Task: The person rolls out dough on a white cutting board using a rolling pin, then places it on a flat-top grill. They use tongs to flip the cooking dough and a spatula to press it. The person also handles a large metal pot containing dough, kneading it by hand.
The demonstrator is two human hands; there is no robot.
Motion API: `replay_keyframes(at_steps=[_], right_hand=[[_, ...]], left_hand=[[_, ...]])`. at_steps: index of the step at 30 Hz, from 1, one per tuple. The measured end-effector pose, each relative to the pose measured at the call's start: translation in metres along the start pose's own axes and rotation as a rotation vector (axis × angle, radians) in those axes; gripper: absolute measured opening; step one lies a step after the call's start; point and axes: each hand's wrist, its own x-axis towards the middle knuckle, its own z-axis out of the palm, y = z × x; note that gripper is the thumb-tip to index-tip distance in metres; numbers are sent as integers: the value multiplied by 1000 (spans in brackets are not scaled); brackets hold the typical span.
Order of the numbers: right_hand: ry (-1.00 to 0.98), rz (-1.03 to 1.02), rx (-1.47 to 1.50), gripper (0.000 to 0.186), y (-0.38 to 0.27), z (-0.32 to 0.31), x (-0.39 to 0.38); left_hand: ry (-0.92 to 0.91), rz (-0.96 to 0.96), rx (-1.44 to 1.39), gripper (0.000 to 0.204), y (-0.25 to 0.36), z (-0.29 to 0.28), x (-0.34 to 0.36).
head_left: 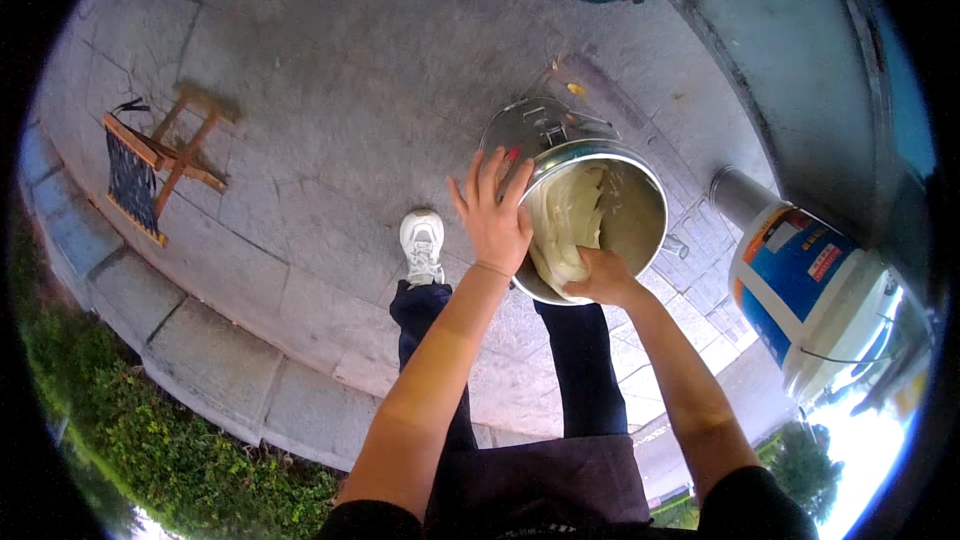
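Observation:
A round metal pot point(650, 185) stands before me with its mouth facing up. Pale, cream-coloured dough point(568, 208) clings to the left part of its inside, stretched into smooth folds. My left hand point(497, 217) lies with fingers spread against the left rim, holding nothing. Reaching into the pot, my right hand point(606, 278) has its fingers curled into the near edge of the dough; the fingertips are hidden. Just behind the pot, a shiny metal container point(545, 122) with clasps is partly covered by it.
A folding stool point(160, 165) with a dark seat stands on the paving at left. To the right are a large white-and-blue bucket point(800, 275) and a metal cylinder point(740, 195). A stone kerb point(215, 365) borders green hedges point(170, 430). My white shoe point(422, 243) is left of the pot.

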Motion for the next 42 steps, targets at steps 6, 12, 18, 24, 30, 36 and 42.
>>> replay_keyframes(at_steps=[6,12,18,24,30,36,42], right_hand=[[563,146,80,64,47,-47,64],[312,48,298,73,36,-74,119],[396,122,233,70,74,-90,168],[332,181,90,67,75,-91,162],[39,195,452,58,52,-63,108],[-14,-43,943,71,51,-60,46],[-94,-85,1231,74,29,-55,-32]], left_hand=[[-198,-124,-577,42,76,12,-54],[-32,-1924,-1212,81,2,140,-39],[230,-1816,-1546,55,1,210,-41],[251,-1627,-1741,67,-15,240,-58],[-31,-1544,-2086,53,-14,184,-73],[-167,-1501,-2017,50,33,110,-58],[-315,-1487,-2020,38,61,46,-59]])
